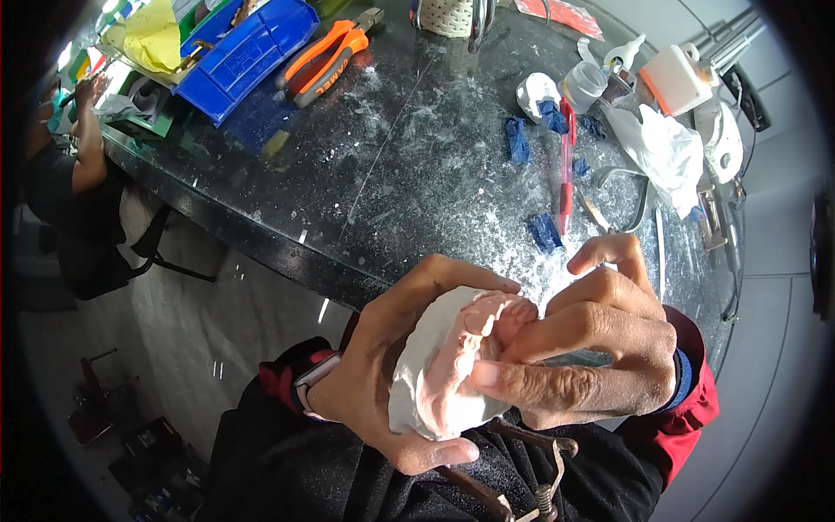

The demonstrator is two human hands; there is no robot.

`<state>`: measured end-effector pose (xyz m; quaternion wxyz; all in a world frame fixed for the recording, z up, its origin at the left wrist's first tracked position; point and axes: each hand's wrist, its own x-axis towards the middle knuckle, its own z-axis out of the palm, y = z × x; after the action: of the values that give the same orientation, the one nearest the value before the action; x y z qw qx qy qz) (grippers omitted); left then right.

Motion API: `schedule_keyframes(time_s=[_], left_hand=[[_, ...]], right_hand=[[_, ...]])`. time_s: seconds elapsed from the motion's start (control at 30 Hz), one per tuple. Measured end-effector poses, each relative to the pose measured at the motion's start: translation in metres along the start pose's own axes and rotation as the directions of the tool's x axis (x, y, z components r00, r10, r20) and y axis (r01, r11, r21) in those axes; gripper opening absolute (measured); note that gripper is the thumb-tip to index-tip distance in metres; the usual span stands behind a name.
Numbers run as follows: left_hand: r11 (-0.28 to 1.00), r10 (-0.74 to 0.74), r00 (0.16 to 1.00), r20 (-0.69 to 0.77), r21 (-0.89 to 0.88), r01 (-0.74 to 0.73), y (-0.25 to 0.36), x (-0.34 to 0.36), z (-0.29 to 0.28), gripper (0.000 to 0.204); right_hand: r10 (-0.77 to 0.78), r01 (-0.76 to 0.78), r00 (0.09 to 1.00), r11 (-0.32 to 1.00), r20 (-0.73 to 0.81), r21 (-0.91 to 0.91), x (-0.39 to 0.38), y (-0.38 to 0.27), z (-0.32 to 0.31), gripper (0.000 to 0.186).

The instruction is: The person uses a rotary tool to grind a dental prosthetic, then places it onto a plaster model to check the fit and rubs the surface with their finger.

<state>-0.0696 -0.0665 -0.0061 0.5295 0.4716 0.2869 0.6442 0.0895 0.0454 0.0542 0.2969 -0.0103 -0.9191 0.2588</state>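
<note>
My left hand (374,348) wraps around a white plaster dental cast (422,378), its thumb along the near side and fingers along the far side. On the cast sits a pink, tooth-lined denture base (461,361). My right hand (591,348) is closed at the pink denture base, thumb and fingertips pressing on its right side; the index finger is raised and bent. Whatever may lie between those fingertips is hidden. Below the cast, a metal dental articulator (546,500) with a spring shows in front of my dark apron.
White powder dusts the dark table (374,200). A red pen (566,174), blue scraps (517,139), a glass jar (584,84) and a crumpled white bag (665,157) lie right. Orange-handled pliers (326,61) and a blue bin (248,56) are far left. Another person (78,191) sits at left.
</note>
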Motion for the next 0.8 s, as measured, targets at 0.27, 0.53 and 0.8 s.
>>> schedule_keyframes(time_s=[0.27, 0.53, 0.8], left_hand=[[0.99, -0.065, 0.997, 0.042, 0.127, 0.059, 0.006, 0.002, -0.003, 0.082], [0.996, -0.036, 0.999, -0.008, 0.079, 0.036, 0.004, 0.0, 0.0, 0.082], [0.999, -0.023, 1.0, -0.011, 0.024, 0.023, -0.003, -0.001, -0.001, 0.082]], right_hand=[[0.002, -0.002, 1.0, 1.0, -0.007, -0.024, 0.0, -0.001, 0.001, 0.037], [-0.049, 0.048, 0.999, 0.997, -0.011, -0.063, 0.001, 0.0, 0.003, 0.032], [0.003, -0.004, 1.0, 0.999, -0.027, -0.054, -0.001, -0.001, 0.001, 0.034]])
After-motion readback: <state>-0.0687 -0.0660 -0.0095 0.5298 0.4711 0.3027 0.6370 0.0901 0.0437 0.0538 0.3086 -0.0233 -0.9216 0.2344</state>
